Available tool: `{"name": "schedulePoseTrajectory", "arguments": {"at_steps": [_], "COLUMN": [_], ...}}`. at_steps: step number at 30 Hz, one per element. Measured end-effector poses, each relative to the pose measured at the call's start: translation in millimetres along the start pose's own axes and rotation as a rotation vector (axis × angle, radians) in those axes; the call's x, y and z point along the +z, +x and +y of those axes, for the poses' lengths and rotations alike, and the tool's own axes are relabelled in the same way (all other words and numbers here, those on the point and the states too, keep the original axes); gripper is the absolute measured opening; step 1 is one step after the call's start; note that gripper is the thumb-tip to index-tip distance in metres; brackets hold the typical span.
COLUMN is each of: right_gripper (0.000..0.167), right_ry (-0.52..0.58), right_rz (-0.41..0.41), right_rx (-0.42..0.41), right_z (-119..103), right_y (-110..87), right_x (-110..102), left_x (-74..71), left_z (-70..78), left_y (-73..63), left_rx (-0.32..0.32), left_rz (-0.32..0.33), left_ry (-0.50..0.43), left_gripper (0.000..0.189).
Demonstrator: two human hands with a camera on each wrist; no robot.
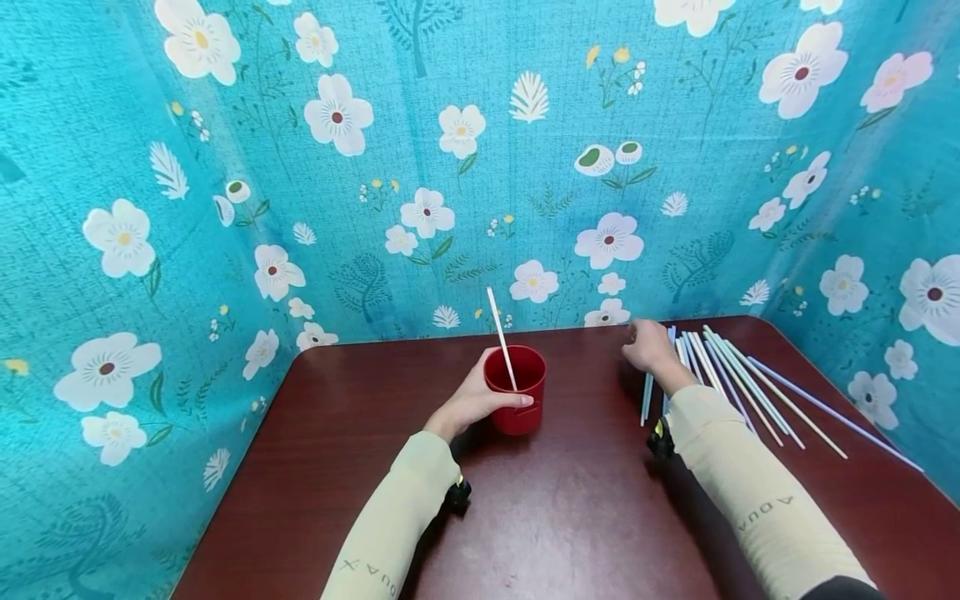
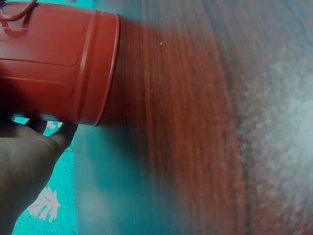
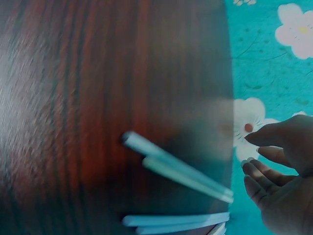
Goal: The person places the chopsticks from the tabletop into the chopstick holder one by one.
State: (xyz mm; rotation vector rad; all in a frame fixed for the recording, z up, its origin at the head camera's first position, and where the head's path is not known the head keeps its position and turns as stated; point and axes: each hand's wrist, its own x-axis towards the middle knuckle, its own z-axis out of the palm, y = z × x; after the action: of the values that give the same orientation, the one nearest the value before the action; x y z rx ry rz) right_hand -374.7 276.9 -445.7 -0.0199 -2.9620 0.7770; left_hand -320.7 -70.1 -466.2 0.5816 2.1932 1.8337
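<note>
My left hand grips a red cup from its left side, thumb across the front near the rim. The cup stands upright on the table, and one pale straw leans inside it, its top rising well above the rim. In the left wrist view, the red cup's ribbed wall and a small curved handle show. Beyond the far ends of a few straws, my right hand has its thumb and fingers apart, with nothing between them.
A loose fan of pastel straws lies on the right of the dark wooden table, partly behind my right forearm. One bluish straw lies outermost. A turquoise flowered cloth hangs close behind the table's far edge.
</note>
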Motion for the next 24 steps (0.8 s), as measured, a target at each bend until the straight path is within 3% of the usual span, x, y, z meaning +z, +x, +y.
{"name": "schedulePoseTrajectory", "arguments": {"at_steps": [12,24], "right_gripper": [0.012,0.030], "right_ry": [-0.103,-0.146], "right_rz": [0.003,0.007], "right_rx": [0.025,0.090], "right_z": [22.9,16.9], "right_y": [-2.4,-3.8], "right_x": [10.2,9.2], "left_x": [0.8,0.8], "left_z": [1.8,-1.3], "left_y": [-1.9,-1.2], "left_rx": [-0.010,-0.020], "left_rz": [0.001,0.011], "left_ry": [-0.002,-0.007], "left_gripper": [0.086,0.085]}}
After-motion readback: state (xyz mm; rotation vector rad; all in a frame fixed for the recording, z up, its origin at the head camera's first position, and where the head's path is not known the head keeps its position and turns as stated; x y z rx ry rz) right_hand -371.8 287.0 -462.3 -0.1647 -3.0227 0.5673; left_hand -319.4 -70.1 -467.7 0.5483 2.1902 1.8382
